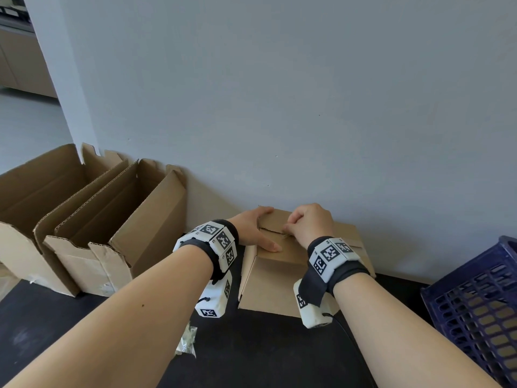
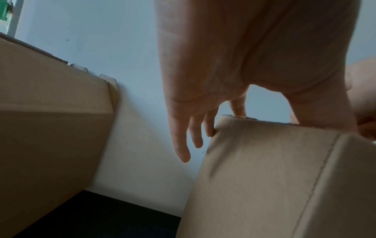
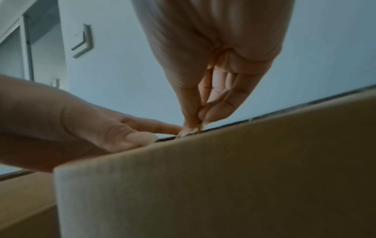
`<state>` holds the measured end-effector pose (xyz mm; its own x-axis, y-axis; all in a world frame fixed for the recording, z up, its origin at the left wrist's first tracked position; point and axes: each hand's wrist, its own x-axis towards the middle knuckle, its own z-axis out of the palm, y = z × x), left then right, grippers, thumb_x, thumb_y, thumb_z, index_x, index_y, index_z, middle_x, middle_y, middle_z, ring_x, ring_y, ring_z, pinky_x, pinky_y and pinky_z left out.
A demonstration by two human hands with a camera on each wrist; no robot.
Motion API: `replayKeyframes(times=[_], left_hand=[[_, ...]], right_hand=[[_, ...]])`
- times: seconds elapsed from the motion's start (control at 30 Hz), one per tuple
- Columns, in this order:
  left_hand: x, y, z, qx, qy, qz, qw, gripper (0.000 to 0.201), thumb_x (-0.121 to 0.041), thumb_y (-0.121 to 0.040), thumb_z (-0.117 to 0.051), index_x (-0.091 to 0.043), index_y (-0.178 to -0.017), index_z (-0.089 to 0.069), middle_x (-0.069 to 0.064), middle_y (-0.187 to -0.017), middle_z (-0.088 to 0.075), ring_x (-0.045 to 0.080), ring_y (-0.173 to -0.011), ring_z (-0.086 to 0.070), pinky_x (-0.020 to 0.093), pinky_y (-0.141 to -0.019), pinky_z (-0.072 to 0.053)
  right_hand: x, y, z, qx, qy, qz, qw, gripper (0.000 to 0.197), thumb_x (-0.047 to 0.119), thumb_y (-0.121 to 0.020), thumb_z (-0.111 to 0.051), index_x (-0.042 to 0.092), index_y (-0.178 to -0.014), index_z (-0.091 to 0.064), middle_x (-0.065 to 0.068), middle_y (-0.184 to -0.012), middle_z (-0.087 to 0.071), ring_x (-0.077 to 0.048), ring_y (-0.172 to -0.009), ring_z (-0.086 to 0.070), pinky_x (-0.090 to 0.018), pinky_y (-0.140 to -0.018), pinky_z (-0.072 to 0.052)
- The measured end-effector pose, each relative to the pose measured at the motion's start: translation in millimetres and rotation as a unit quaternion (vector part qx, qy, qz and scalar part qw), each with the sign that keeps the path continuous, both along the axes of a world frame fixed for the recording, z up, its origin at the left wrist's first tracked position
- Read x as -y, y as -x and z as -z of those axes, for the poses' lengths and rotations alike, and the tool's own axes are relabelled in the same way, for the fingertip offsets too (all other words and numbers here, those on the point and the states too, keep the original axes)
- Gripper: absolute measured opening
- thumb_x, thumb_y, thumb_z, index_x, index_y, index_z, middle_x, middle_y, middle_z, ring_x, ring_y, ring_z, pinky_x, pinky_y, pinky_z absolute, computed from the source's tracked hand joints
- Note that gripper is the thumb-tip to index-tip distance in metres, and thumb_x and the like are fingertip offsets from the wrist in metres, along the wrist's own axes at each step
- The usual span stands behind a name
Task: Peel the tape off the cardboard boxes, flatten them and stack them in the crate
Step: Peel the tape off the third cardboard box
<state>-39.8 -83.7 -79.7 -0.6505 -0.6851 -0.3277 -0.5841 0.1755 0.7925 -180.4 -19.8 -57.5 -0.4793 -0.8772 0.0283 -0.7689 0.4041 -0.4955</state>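
A closed cardboard box (image 1: 277,270) stands on the dark floor against the wall. My left hand (image 1: 258,229) lies over its top left corner, thumb flat on the lid and fingers straight past the far edge. In the left wrist view the fingers (image 2: 183,145) hang beside the box (image 2: 274,177). My right hand (image 1: 291,228) is curled at the lid seam. In the right wrist view, thumb and forefinger of my right hand (image 3: 195,124) pinch a crumpled end of tape (image 3: 189,131) at the top edge of the box (image 3: 223,185). The left thumb (image 3: 140,138) presses next to it.
A dark blue slatted crate (image 1: 475,309) stands at the right with cardboard showing through its side. Opened boxes (image 1: 98,219) with raised flaps line the wall at the left. A crumpled wad of clear tape (image 1: 186,341) lies on the floor under my left forearm.
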Motion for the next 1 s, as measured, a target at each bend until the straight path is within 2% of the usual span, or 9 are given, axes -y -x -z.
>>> replayKeyframes(times=[0.13, 0.23, 0.37, 0.43, 0.53, 0.67, 0.77, 0.9, 1.0], left_hand=[[0, 0, -1, 0.001, 0.003, -0.002, 1.000, 0.097, -0.028, -0.073, -0.080, -0.027, -0.149, -0.021, -0.002, -0.144, -0.039, 0.015, -0.129, -0.040, 0.015, -0.094, -0.028], [0, 1, -1, 0.002, 0.006, -0.003, 1.000, 0.096, -0.029, -0.073, -0.080, -0.027, -0.149, -0.021, -0.003, -0.144, -0.039, 0.014, -0.130, -0.039, 0.016, -0.094, -0.027], [-1, 3, -2, 0.016, 0.014, -0.007, 1.000, 0.099, -0.030, -0.072, -0.081, -0.027, -0.150, -0.020, -0.002, -0.146, -0.037, 0.015, -0.132, -0.038, 0.018, -0.101, -0.028], [-1, 3, -1, 0.024, 0.018, -0.007, 1.000, 0.100, -0.032, -0.071, -0.081, -0.028, -0.150, -0.020, -0.002, -0.147, -0.036, 0.016, -0.133, -0.037, 0.021, -0.104, -0.028], [-1, 3, -3, 0.034, 0.022, -0.010, 0.999, 0.099, -0.033, -0.071, -0.081, -0.029, -0.150, -0.020, -0.002, -0.147, -0.036, 0.016, -0.134, -0.036, 0.019, -0.102, -0.027], [-1, 6, -6, 0.043, 0.031, -0.013, 0.998, 0.097, -0.033, -0.073, -0.080, -0.029, -0.150, -0.021, -0.004, -0.148, -0.036, 0.015, -0.135, -0.036, 0.016, -0.095, -0.023], [-2, 7, -7, 0.047, 0.032, -0.014, 0.998, 0.097, -0.033, -0.072, -0.081, -0.030, -0.149, -0.022, -0.004, -0.147, -0.036, 0.015, -0.134, -0.036, 0.017, -0.098, -0.024], [-3, 8, -8, 0.050, 0.031, -0.020, 0.998, 0.096, -0.031, -0.073, -0.081, -0.031, -0.149, -0.023, -0.003, -0.147, -0.037, 0.016, -0.134, -0.037, 0.020, -0.104, -0.025], [-4, 9, -9, 0.054, 0.030, -0.018, 0.998, 0.095, -0.030, -0.073, -0.080, -0.030, -0.149, -0.023, -0.002, -0.147, -0.037, 0.016, -0.135, -0.036, 0.020, -0.104, -0.025]], right_hand=[[-5, 0, -1, 0.018, 0.002, -0.038, 0.999, 0.027, 0.030, -0.082, -0.070, 0.020, -0.057, -0.066, 0.009, -0.057, -0.061, -0.013, -0.062, -0.060, -0.020, -0.058, -0.044], [-7, 0, -6, 0.030, -0.008, -0.046, 0.998, 0.043, 0.043, -0.090, -0.056, 0.014, -0.064, -0.073, 0.002, -0.064, -0.068, -0.016, -0.067, -0.063, -0.024, -0.062, -0.046], [-11, 4, -6, 0.020, -0.012, -0.055, 0.998, 0.003, 0.018, -0.077, -0.071, 0.018, -0.075, -0.073, 0.004, -0.074, -0.066, -0.015, -0.081, -0.064, -0.023, -0.073, -0.050], [-14, 2, -3, 0.020, -0.014, -0.070, 0.997, 0.010, 0.012, -0.075, -0.073, 0.021, -0.080, -0.072, 0.007, -0.079, -0.065, -0.012, -0.082, -0.063, -0.022, -0.078, -0.049], [-17, 2, -3, 0.012, 0.012, -0.061, 0.998, 0.010, 0.010, -0.076, -0.073, 0.020, -0.076, -0.073, 0.010, -0.071, -0.063, -0.010, -0.075, -0.061, -0.021, -0.075, -0.049], [-21, 12, -6, 0.020, 0.046, -0.012, 0.999, 0.016, 0.010, -0.076, -0.073, 0.024, -0.069, -0.068, 0.014, -0.062, -0.057, -0.010, -0.069, -0.059, -0.019, -0.065, -0.044], [-24, 18, -8, 0.006, 0.048, 0.001, 0.999, 0.020, 0.006, -0.079, -0.066, 0.024, -0.070, -0.067, 0.013, -0.065, -0.058, -0.011, -0.069, -0.058, -0.015, -0.054, -0.039], [-30, 36, -11, 0.004, 0.068, 0.061, 0.996, 0.030, 0.000, -0.079, -0.052, 0.023, -0.067, -0.067, 0.010, -0.068, -0.060, -0.016, -0.073, -0.060, -0.021, -0.064, -0.043], [-38, 60, -19, -0.010, 0.086, 0.125, 0.988, 0.029, 0.001, -0.080, -0.049, 0.019, -0.074, -0.072, 0.001, -0.081, -0.069, -0.022, -0.078, -0.061, -0.023, -0.068, -0.043]])
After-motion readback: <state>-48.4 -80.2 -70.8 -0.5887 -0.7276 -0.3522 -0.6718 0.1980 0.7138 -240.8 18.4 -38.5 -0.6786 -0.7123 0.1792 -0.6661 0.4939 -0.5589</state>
